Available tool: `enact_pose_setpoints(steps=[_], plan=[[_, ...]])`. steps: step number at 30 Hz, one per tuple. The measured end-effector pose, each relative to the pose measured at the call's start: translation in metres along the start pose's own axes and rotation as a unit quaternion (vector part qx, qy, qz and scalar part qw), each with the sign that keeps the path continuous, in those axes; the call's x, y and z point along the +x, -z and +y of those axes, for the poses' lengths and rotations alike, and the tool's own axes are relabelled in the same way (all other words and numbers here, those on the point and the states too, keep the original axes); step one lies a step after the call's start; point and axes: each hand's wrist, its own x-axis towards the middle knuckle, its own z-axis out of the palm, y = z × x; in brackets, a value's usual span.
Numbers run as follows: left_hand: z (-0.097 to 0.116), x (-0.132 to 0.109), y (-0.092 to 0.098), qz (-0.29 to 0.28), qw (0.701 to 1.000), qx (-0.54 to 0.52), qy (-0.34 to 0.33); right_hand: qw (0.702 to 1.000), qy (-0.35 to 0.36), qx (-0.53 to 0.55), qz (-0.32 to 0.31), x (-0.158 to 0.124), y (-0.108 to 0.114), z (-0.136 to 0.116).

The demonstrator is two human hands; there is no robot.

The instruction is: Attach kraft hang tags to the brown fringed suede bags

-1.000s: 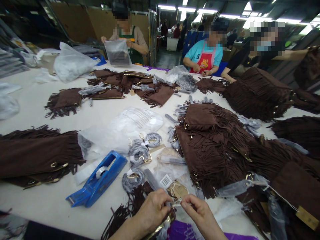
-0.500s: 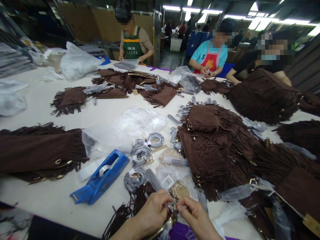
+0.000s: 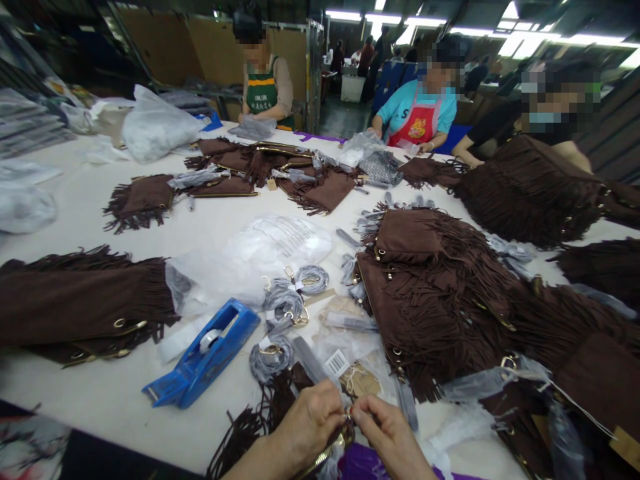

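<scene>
At the bottom centre, my left hand (image 3: 313, 421) and my right hand (image 3: 385, 432) meet, thumbs and fingers pinched together. A small shiny metal fitting shows between the fingertips; its exact shape is hidden. Just below lies a gold zipper (image 3: 323, 460) of a brown bag, whose dark fringe (image 3: 235, 433) spreads out left of my left wrist. A purple piece (image 3: 363, 461) lies under my right hand. Beyond my fingertips are a clear bag with a barcode label (image 3: 337, 363), a tan tag (image 3: 363, 380) with white string and a coiled grey strap (image 3: 271, 358) with a gold clasp.
A blue tape dispenser (image 3: 205, 357) stands to the left, near stacked brown fringed bags (image 3: 85, 293). More fringed bags (image 3: 425, 293) are piled on the right. White plastic bags (image 3: 250, 253) lie mid-table (image 3: 85, 393). Several co-workers (image 3: 417, 113) work across the table.
My hands stay pinched together in nearly the same place, with a slight shift of the fingers. Across the table, the co-worker in the red apron has moved one hand left, onto the clear plastic.
</scene>
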Motion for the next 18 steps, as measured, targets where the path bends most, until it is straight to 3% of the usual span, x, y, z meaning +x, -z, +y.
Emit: enact_pose_setpoints(steps=[5, 8, 10, 13, 18], plan=[[-0.003, -0.007, 0.010, 0.071, 0.979, -0.188, 0.011, 1.000, -0.006, 0.028, 0.000, 0.000, 0.002, -0.002], [-0.005, -0.009, 0.015, 0.138, 0.924, -0.351, 0.067, 0.998, 0.049, -0.015, 0.035, 0.003, 0.005, -0.009], [-0.007, -0.009, 0.016, 0.159, 0.883, -0.430, 0.100, 0.994, 0.093, -0.050, 0.023, 0.007, 0.005, -0.015], [-0.011, -0.009, 0.016, 0.164, 0.849, -0.487, 0.123, 0.985, 0.142, -0.098, -0.020, 0.012, 0.003, -0.023], [-0.013, -0.009, 0.013, 0.175, 0.831, -0.511, 0.132, 0.977, 0.158, -0.135, -0.037, 0.019, -0.002, -0.029]])
